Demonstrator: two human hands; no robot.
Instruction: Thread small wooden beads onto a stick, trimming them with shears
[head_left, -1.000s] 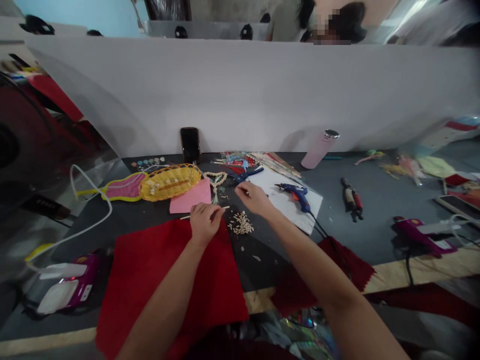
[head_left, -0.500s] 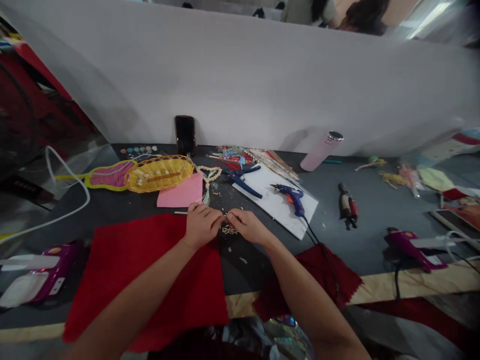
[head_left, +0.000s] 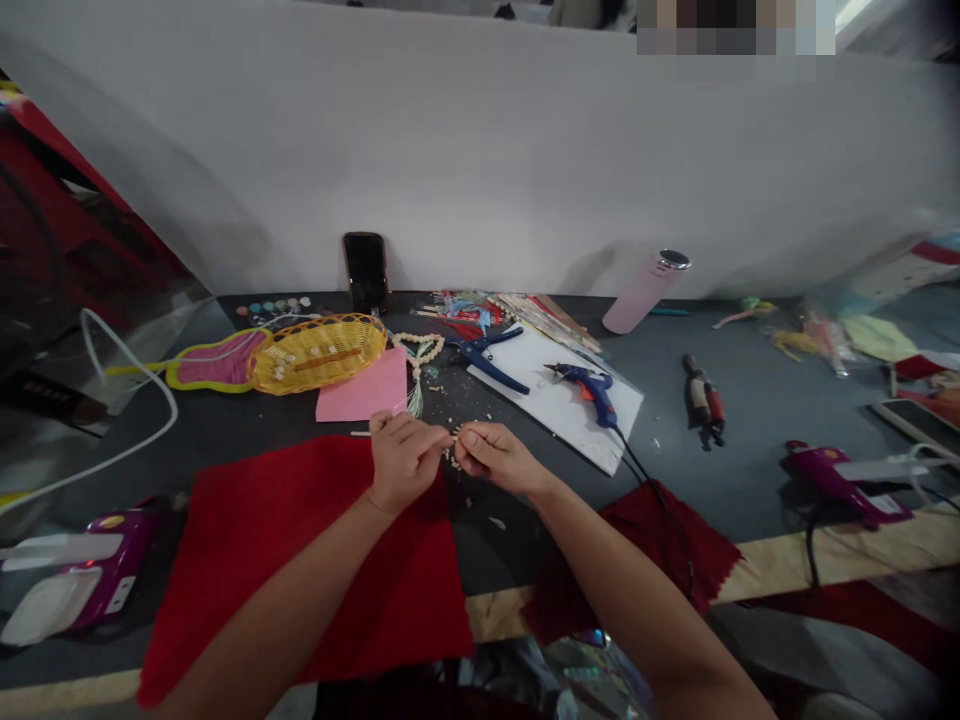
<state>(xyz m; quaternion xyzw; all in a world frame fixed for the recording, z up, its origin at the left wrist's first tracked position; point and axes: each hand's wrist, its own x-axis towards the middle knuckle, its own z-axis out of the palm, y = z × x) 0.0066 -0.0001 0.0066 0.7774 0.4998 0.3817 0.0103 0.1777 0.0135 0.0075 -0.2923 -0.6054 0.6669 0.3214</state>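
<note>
Over the dark tabletop, my left hand [head_left: 407,460] and my right hand [head_left: 499,458] meet with their fingertips pinched together. Whatever sits between the fingers is too small to make out. Just beneath them lies a little pile of short pale pieces [head_left: 452,462], partly covered by the hands. A thin pale stick [head_left: 361,433] pokes out to the left, behind my left hand. My left wrist is above a red felt cloth [head_left: 315,560]. Beyond the hands rest a beaded string with a tassel [head_left: 417,352] and a pink sheet [head_left: 360,392].
Blue-handled cutters [head_left: 489,364] and a blue glue gun [head_left: 589,388] lie on a white board [head_left: 551,428]. A yellow basket [head_left: 322,355], a phone [head_left: 366,272], a pink bottle [head_left: 643,295] and pliers [head_left: 705,405] stand or lie around. Purple devices [head_left: 112,570] flank both sides.
The camera view has shifted slightly. My fingertips have adjusted their pinch, with the hands staying together over the pale pieces. The tabletop things have not moved.
</note>
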